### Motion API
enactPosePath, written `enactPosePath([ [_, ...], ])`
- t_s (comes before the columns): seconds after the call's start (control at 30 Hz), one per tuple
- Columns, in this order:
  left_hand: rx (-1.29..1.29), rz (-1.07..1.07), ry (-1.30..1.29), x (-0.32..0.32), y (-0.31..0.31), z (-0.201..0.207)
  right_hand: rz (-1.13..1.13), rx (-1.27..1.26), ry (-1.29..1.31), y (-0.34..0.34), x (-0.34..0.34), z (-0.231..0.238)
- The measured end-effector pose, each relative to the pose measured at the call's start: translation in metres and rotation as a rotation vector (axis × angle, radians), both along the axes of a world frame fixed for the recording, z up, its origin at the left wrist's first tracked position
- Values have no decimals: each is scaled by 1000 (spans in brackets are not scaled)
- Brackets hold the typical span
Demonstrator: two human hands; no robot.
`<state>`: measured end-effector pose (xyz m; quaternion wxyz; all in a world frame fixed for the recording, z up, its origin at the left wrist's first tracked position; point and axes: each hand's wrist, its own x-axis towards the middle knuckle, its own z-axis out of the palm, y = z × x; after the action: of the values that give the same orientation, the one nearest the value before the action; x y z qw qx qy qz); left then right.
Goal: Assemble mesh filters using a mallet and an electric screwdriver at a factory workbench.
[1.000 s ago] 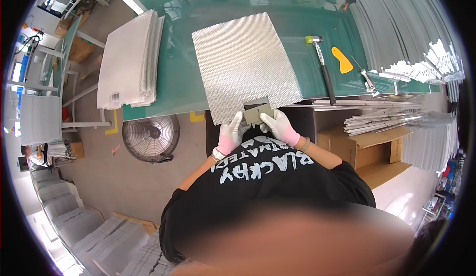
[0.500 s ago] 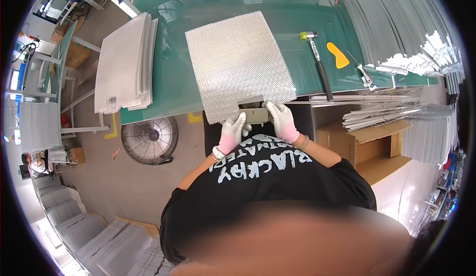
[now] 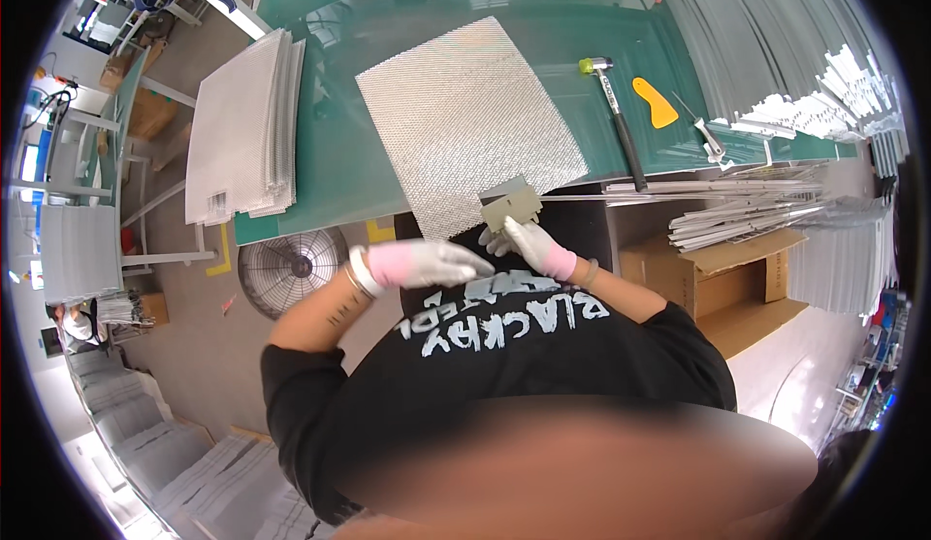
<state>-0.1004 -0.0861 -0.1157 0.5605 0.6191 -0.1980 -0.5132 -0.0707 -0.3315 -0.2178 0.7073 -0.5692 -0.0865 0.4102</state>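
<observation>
My right hand (image 3: pixel 531 245), in a white glove with a pink cuff, grips a small olive-grey plastic piece (image 3: pixel 510 208) with a notched edge. The piece is tilted at the near corner of a silvery mesh sheet (image 3: pixel 470 118). That sheet lies at an angle on the green table, its near corner jutting past the front edge. My left hand (image 3: pixel 432 264), gloved the same way, is apart from the sheet, in front of my shirt. Its fingers are stretched out, slightly smeared by motion, with nothing seen in them.
A stack of mesh sheets (image 3: pixel 242 128) stands at the table's left. On the right lie a hammer (image 3: pixel 618 118), a yellow scraper (image 3: pixel 655 104), a screwdriver-like tool (image 3: pixel 703 133) and stacked grey panels (image 3: pixel 766 36). Below are white strips (image 3: pixel 737 215), a cardboard box (image 3: pixel 737 302) and a floor fan (image 3: pixel 293 264).
My left hand has let go of the olive-grey piece and swung left. My right hand holds the piece alone, tilted now. The mesh sheet has turned slightly.
</observation>
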Motion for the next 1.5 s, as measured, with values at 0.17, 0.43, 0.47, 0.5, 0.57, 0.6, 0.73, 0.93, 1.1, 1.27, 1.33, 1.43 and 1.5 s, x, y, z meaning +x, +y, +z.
enactPosePath([
  [0.17,-123,316,-244,81,-13,63,-196,32,-17,9,3,1],
  [0.43,725,138,-1478,104,-81,-25,-771,-50,-198,-22,0,-5],
  [0.47,716,162,-1469,92,-88,-22,-832,-7,-182,-22,-4,0],
  [0.5,701,180,-1459,83,-95,-21,-844,-14,-174,-23,-5,-4],
  [0.57,746,208,-1444,75,-103,-20,-820,38,-167,-23,0,-14],
  [0.6,801,247,-1435,74,-105,-21,-804,-3,-195,-26,3,-17],
  [0.73,812,273,-1414,73,-104,-25,-733,77,66,-27,5,2],
  [0.93,805,246,-1424,71,-105,-24,-770,73,4,-24,-1,8],
  [1.1,852,201,-1412,71,-108,-22,-905,83,-97,-8,0,1],
  [1.27,778,142,-1347,76,-94,-23,-640,45,-1,-24,4,4],
  [1.33,760,102,-1297,78,-88,-19,-633,42,-16,-24,3,1],
  [1.43,744,65,-1240,79,-87,-17,-622,45,-15,-24,2,0],
  [1.5,745,59,-1233,79,-87,-18,-625,55,6,-21,1,0],
])
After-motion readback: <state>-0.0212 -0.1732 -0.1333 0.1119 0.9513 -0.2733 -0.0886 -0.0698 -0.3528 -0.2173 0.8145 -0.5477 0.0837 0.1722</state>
